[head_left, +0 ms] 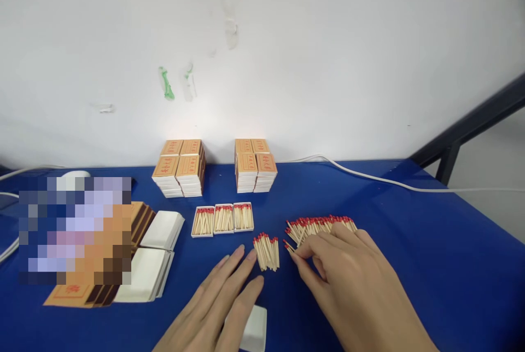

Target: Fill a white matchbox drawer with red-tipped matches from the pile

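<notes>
A small group of red-tipped matches [266, 252] lies on the blue table between my hands. My left hand [221, 300] is spread just left of it, fingertips near its edge, above a white tray [255, 329] that it partly covers. With thumb and index finger pinched, my right hand [348, 275] holds a few matches [289, 246] at the left end of a larger match pile [315, 225], which it partly hides. Behind the small group, three open trays [223, 218] filled with matches stand side by side.
Two blocks of stacked matchboxes [190, 169] [255, 166] stand near the wall. At left are flat orange sleeves [74, 292] and stacked white trays [143, 275], beside a blurred patch. A white cable [369, 177] runs along the table's back right.
</notes>
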Action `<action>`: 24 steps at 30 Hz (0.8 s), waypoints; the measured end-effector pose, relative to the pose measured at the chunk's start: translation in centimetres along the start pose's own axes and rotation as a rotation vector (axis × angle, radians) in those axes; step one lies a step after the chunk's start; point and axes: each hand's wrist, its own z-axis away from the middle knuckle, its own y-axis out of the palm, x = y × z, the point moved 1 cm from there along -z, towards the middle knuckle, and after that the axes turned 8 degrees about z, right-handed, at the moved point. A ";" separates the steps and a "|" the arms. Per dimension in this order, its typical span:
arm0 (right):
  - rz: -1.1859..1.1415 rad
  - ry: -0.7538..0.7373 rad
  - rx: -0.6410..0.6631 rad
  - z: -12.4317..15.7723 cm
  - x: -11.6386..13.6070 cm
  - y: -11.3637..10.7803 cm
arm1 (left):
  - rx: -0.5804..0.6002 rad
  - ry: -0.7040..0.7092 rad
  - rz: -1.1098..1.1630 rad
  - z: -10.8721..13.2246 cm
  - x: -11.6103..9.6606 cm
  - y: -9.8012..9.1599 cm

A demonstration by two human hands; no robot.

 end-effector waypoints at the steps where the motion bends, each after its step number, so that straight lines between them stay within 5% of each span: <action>1: -0.012 0.012 0.005 -0.2 -0.1 -0.1 | -0.003 -0.003 0.005 -0.1 -0.1 -0.1; 9: -0.120 0.173 0.072 -2.2 0.7 -0.8 | -0.025 0.061 -0.099 -0.3 -0.3 0.0; 14: -0.206 0.255 0.185 -3.2 1.3 -0.6 | -0.019 0.021 0.004 -0.3 -0.3 -0.3; 24: -0.176 0.297 0.175 -3.0 1.6 0.1 | 0.029 -0.057 0.173 -0.5 -0.5 -0.8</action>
